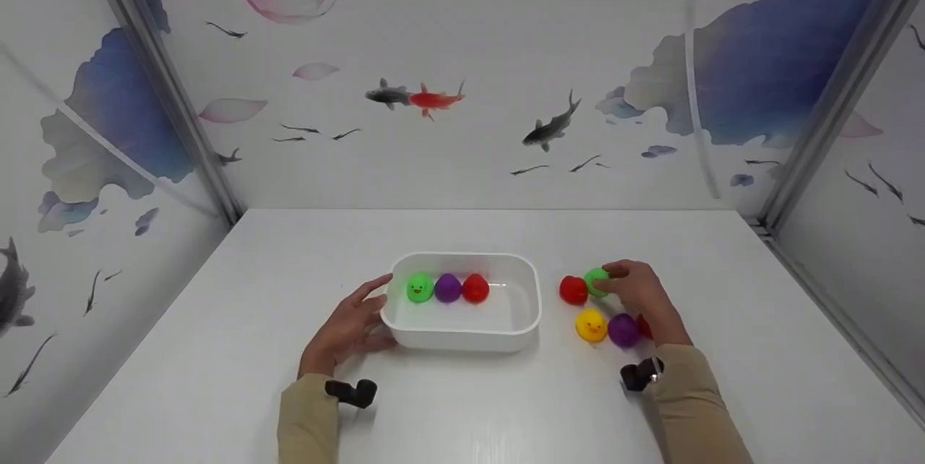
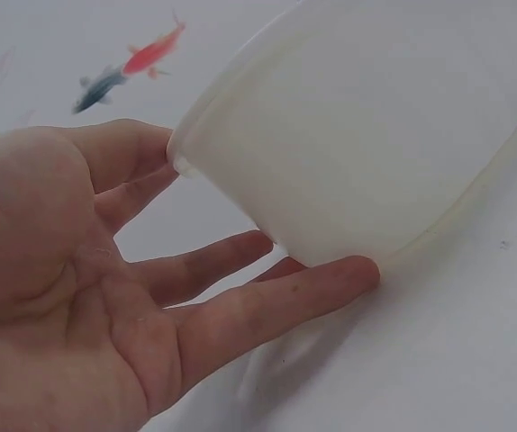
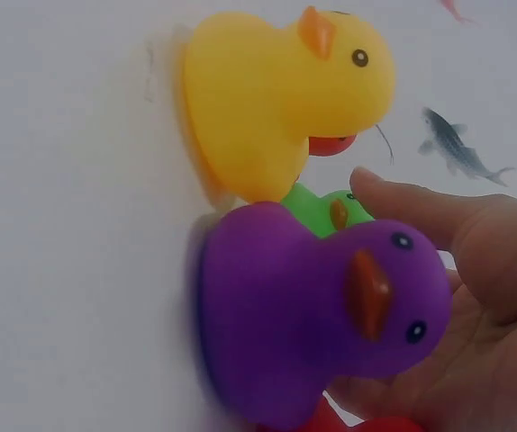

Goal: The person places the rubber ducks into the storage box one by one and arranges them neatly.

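Observation:
A white plastic tub (image 1: pixel 462 340) holds a green rubber duck (image 1: pixel 419 288), a purple duck (image 1: pixel 448 288) and a red duck (image 1: pixel 475 288) in a row. My left hand (image 1: pixel 354 327) touches the tub's left end with spread, fairly straight fingers, some at the rim and others low on the wall (image 2: pixel 331 180). To the tub's right, my right hand (image 1: pixel 639 290) pinches another green duck (image 1: pixel 596 282) between thumb and fingers; its far fingertips are partly hidden. Around it are a red duck (image 1: pixel 573 290), a yellow duck (image 3: pixel 249 99), a purple duck (image 3: pixel 276 306) and a partly covered red one (image 1: pixel 644 327).
The white table (image 1: pixel 462 413) extends around the tub and ducks. White panels printed with fish and petals (image 1: pixel 462 160) close off its back and sides, with metal posts (image 1: pixel 831 102) at the corners. Black wrist mounts (image 1: pixel 352 392) sit at both sleeves.

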Demonstrator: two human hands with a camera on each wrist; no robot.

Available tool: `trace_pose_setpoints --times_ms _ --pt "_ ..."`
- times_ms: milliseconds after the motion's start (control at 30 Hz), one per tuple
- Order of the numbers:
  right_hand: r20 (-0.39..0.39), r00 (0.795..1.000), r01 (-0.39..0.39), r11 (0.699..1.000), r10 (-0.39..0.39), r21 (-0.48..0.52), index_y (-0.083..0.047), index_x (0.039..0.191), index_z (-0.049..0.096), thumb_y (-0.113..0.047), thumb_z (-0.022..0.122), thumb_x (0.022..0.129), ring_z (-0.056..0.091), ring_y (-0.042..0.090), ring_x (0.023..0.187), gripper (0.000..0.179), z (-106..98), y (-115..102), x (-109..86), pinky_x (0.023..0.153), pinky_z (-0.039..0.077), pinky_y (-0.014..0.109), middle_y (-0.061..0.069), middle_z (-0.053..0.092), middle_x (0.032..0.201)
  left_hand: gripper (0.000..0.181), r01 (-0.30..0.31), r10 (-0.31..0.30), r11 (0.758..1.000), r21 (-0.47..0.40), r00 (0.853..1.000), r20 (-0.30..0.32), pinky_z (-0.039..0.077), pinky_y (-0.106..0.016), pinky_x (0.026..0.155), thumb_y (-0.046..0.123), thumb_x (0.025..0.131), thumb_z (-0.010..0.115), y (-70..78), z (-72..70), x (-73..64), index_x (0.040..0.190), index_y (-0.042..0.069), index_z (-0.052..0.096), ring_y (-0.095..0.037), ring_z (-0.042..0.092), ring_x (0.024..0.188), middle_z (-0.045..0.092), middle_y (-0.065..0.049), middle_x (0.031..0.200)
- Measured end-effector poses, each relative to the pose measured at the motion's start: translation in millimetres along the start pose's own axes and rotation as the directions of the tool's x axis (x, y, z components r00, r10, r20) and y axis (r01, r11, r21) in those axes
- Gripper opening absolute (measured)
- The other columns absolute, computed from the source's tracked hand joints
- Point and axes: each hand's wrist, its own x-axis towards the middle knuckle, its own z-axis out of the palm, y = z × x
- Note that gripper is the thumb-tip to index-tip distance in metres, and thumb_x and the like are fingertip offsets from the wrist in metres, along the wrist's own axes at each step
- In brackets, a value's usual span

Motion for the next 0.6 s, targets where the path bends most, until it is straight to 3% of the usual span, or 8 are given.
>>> trace_pose_setpoints --times_ms 267,600 --pt "-0.007 1.0 -0.006 0.999 0.005 -0.043 -0.001 0.144 0.048 -0.026 0.065 0.097 0.045 0.044 0.134 0.056 2.6 1.3 1.8 0.118 0.037 0.056 0.026 0.046 0.149 0.048 0.008 -0.008 1.0 0.011 1.0 -0.017 0.058 -0.053 0.094 0.027 0.103 0.054 0.6 1.1 -1.3 0.149 0.032 0.046 -0.036 0.058 0.13 0.047 -0.015 0.154" --pt "-0.021 1.0 -0.018 0.999 0.018 -0.04 -0.002 0.144 0.047 -0.031 0.064 0.098 0.041 0.044 0.137 0.057 1.0 -3.8 -1.1 0.119 0.034 0.058 0.024 0.043 0.152 0.049 0.008 -0.007 0.999 0.038 1.0 -0.016 0.058 -0.054 0.094 0.025 0.103 0.052 1.2 2.6 0.5 0.151 0.031 0.043 -0.042 0.05 0.138 0.043 -0.015 0.156"
